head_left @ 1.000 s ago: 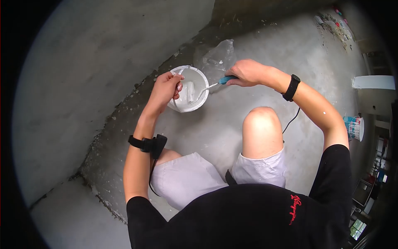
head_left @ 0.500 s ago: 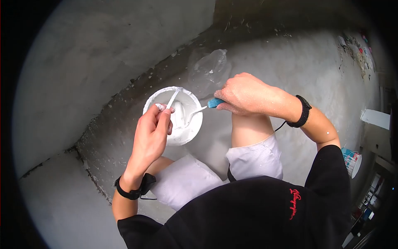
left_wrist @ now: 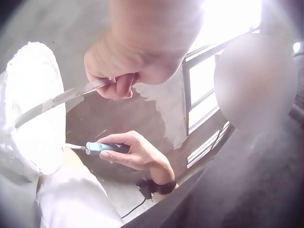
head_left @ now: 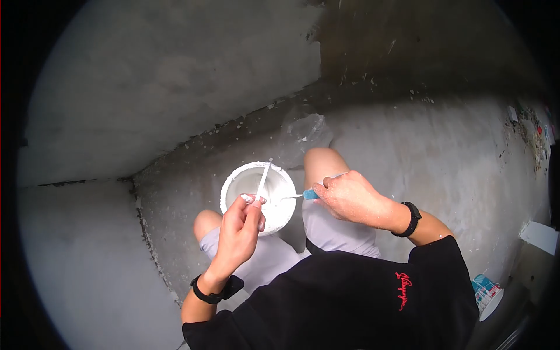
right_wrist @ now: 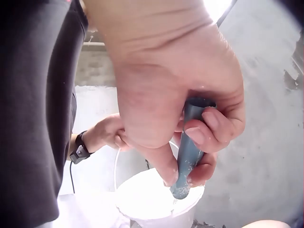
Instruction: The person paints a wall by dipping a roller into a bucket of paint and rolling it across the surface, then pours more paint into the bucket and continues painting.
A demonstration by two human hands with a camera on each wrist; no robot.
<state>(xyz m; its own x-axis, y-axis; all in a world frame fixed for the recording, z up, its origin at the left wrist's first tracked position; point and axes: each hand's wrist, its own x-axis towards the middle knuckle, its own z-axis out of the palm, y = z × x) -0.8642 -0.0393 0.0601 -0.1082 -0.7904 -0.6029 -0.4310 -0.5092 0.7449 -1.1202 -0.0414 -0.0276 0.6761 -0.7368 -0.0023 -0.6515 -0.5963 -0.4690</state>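
A white bucket [head_left: 234, 182] with white paste inside hangs or stands between the knees; which, I cannot tell. My left hand [head_left: 238, 233] grips the bucket's strap-like white handle [head_left: 264, 179], also seen in the left wrist view as a pale band [left_wrist: 57, 99] running to the rim. The right hand [head_left: 350, 197] holds a tool by its blue handle [head_left: 310, 194], fingers curled round it in the right wrist view [right_wrist: 192, 142]. The tool's thin metal shank [left_wrist: 76, 147] reaches over the bucket rim; its far end is hidden in the paste.
Behind the bucket a clear plastic bag [head_left: 306, 129] lies on the grey floor. A wall [head_left: 146, 76] rises at the left and back. Another bucket [head_left: 487, 297] lies at the lower right, and debris [head_left: 534, 137] is scattered at the far right. Both knees flank the bucket.
In the head view, the bucket and both hands have moved downward, closer to the body, as the view shifted. The bucket now sits between the knees, with both grips kept.
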